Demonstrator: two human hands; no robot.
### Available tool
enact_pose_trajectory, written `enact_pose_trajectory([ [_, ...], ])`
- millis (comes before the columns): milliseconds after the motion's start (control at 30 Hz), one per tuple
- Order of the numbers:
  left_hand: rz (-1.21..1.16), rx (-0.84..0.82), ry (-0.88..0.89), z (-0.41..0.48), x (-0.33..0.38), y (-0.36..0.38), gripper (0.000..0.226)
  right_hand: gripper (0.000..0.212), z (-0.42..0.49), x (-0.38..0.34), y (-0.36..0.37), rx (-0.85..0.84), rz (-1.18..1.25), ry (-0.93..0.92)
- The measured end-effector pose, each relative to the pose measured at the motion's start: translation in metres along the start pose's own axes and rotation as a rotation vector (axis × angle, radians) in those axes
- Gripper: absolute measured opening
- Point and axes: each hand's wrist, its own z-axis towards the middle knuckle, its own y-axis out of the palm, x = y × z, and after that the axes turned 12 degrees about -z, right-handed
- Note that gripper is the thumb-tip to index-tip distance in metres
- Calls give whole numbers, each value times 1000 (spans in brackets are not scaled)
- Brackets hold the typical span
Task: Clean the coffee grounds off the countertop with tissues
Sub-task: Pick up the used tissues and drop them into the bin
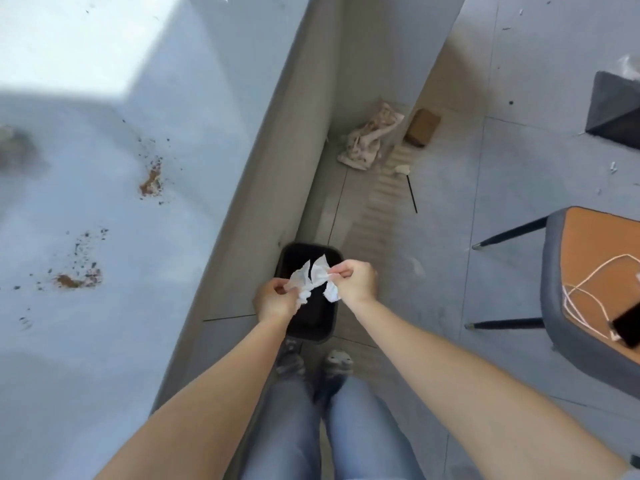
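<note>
A crumpled white tissue is stretched between both hands above a black waste bin on the floor. My left hand pinches its left part and my right hand pinches its right part; the tissue looks split into two pieces. The pale countertop fills the left side. Brown coffee grounds lie on it in two patches, one further back and one nearer, with dark specks scattered around them.
The counter's side panel runs down to the tiled floor beside the bin. A crumpled cloth and a small cardboard box lie on the floor behind. A chair with a phone and white cable stands at the right.
</note>
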Motion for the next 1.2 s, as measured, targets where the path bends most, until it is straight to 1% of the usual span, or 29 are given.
enact_pose_trajectory([
  [133,27,-7,-93,36,-45,16,22,16,27,34,36,-17,-46,22],
  [233,-39,-41,-167,56,-76,24,28,23,47,54,64,-53,-74,57],
  [300,-108,-81,-252,69,-90,26,30,29,58,63,81,-91,-100,56],
  [333,-157,-126,-318,75,-95,26,35,33,64,67,88,-140,-121,36],
  [400,-200,-284,-458,82,-100,25,53,47,75,73,98,-313,-199,-53],
  [467,-114,-444,-478,88,-101,25,64,61,84,78,102,-462,-261,-106],
  [533,-13,-523,-397,90,-99,25,68,64,88,80,104,-506,-267,-87],
  [633,48,-519,-277,82,-88,27,63,58,82,76,100,-473,-191,-44],
  [700,84,-511,-201,71,-76,28,60,55,74,67,93,-423,-151,-45],
  [833,149,-535,-18,40,-40,25,61,53,51,35,68,-273,-185,-153],
  [967,234,-547,204,1,20,11,62,53,21,-16,21,-125,-286,-282],
  [1033,258,-522,326,-16,55,-2,63,54,8,-44,-9,-54,-334,-341],
  [1100,363,-466,462,-32,89,-16,66,55,-4,-73,-38,21,-407,-418],
  [1200,633,-273,619,-53,132,-40,68,56,-26,-119,-77,52,-405,-526],
])
